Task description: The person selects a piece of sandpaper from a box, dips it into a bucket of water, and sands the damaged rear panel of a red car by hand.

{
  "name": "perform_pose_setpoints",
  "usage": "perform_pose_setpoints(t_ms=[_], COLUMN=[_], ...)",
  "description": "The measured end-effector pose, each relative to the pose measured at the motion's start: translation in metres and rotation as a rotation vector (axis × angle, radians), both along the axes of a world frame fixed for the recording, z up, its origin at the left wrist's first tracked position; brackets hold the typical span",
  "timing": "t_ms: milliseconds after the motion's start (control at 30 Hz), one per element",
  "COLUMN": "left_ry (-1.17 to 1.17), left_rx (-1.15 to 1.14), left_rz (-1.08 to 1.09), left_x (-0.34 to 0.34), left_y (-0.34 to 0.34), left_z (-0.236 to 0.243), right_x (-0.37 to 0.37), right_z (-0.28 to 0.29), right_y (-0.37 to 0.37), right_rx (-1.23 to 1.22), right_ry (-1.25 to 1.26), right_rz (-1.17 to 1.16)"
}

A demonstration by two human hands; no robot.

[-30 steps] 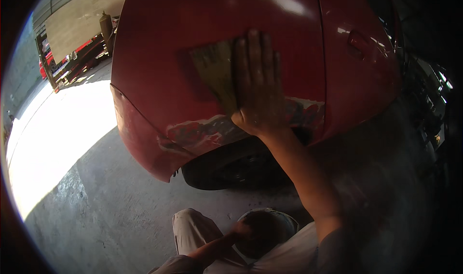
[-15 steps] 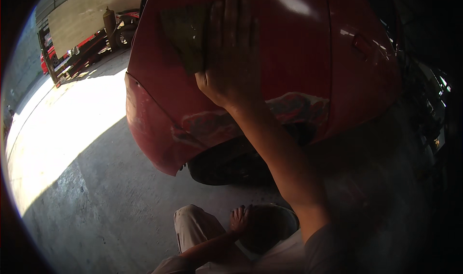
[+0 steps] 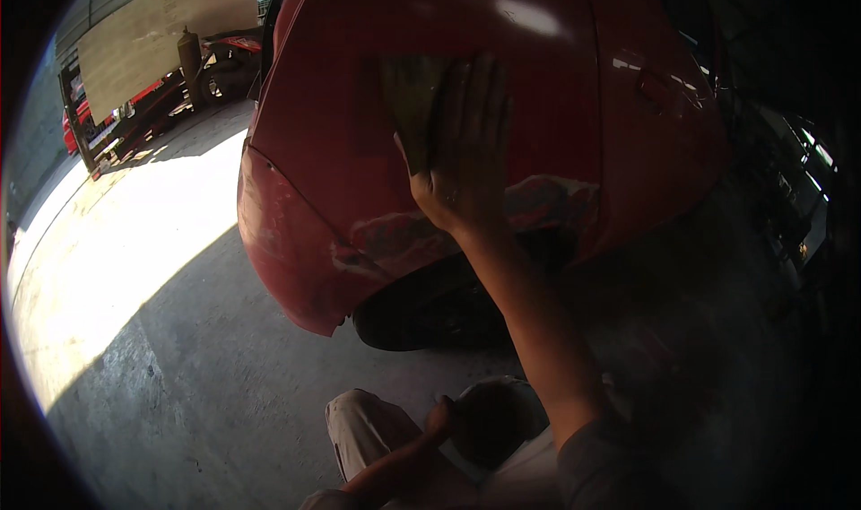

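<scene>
My right hand (image 3: 466, 156) lies flat on the red car fender (image 3: 327, 165), fingers stretched forward. Under its palm and thumb side it holds an olive-brown sheet that looks like sandpaper (image 3: 411, 93); part of the sheet is hidden by the hand. Below the hand, along the wheel arch, runs a sanded patch (image 3: 395, 234) of grey and pale paint. Down between my knees, my left hand (image 3: 438, 422) is at the rim of a dark round bucket (image 3: 489, 420), thumb up, its other fingers mostly hidden. The bucket's inside is too dark to make out.
The car's black tyre (image 3: 421, 317) sits under the arch. Grey concrete floor (image 3: 206, 348) spreads left, with a bright sunlit strip. At the far left stand a large tan board (image 3: 143, 48) and a brown gas cylinder (image 3: 189, 61). The right side is dark.
My right hand and the sheet have moved down and to the right over the fender. My left hand has shifted slightly at the bucket rim; its fingers show less. The view has tilted a little.
</scene>
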State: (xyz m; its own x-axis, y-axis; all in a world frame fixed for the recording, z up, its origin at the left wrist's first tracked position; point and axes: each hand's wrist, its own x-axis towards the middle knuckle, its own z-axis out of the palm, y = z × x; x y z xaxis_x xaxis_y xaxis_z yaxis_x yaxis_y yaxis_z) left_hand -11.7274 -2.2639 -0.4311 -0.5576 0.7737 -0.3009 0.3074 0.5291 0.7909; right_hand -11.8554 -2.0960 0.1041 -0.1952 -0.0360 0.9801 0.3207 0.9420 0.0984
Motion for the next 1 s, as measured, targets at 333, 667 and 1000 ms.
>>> perform_pose_setpoints(t_ms=[333,667,1000], left_ry=[0.068,0.133,0.208], left_rx=[0.052,0.073,0.063], left_rz=[0.025,0.176,0.174], left_x=[-0.011,-0.064,-0.065], left_y=[0.003,-0.011,-0.004], left_z=[-0.004,0.014,-0.028], right_x=[-0.007,0.058,0.041], right_z=[0.020,-0.014,0.000], right_y=[0.013,0.054,0.055], right_rx=[0.061,-0.253,0.033], right_ry=[-0.231,-0.113,-0.355], right_rz=[0.031,-0.125,-0.051])
